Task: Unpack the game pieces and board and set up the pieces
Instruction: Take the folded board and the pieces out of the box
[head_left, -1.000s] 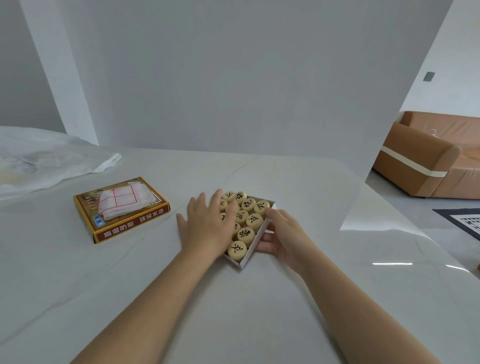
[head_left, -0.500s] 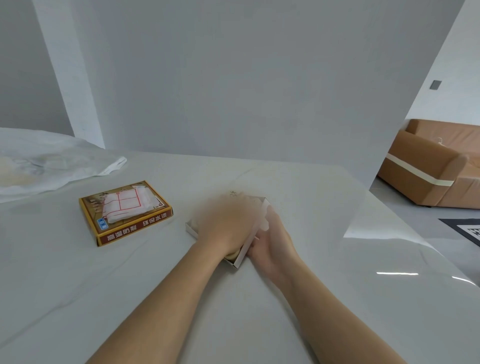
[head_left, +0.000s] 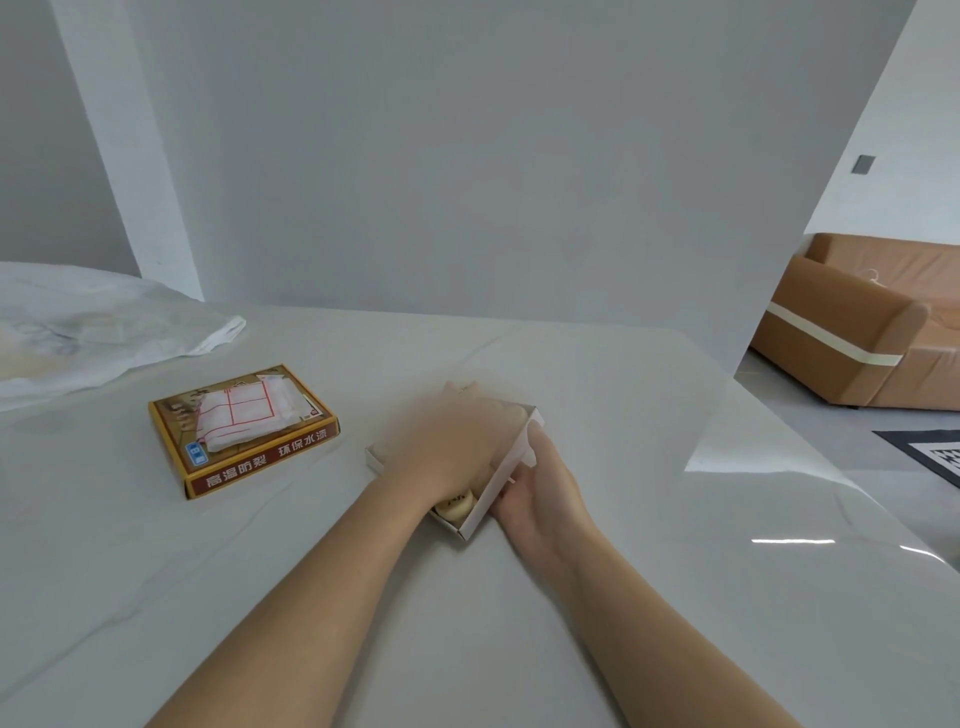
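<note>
A shallow white cardboard tray (head_left: 506, 475) of round wooden game pieces lies mid-table. Its right side is lifted, so it tilts. My left hand (head_left: 447, 447), blurred by motion, lies flat over the pieces and hides nearly all of them. One pale piece (head_left: 456, 505) with a black character shows at the tray's near corner. My right hand (head_left: 540, 478) grips the raised right edge from beneath. To the left lies the orange box lid (head_left: 254, 467), with the folded white board sheet (head_left: 244, 418) with red lines resting on it.
A crumpled white plastic bag (head_left: 104, 327) sits at the table's far left. The white table's right edge (head_left: 831, 467) runs diagonally. Beyond it stand a brown sofa (head_left: 862, 332) and a dark patterned rug (head_left: 930, 457). A grey wall closes the far side.
My left hand slid from the tray's left side over the pieces and now covers them. My right hand moved under the right edge and tipped the tray up.
</note>
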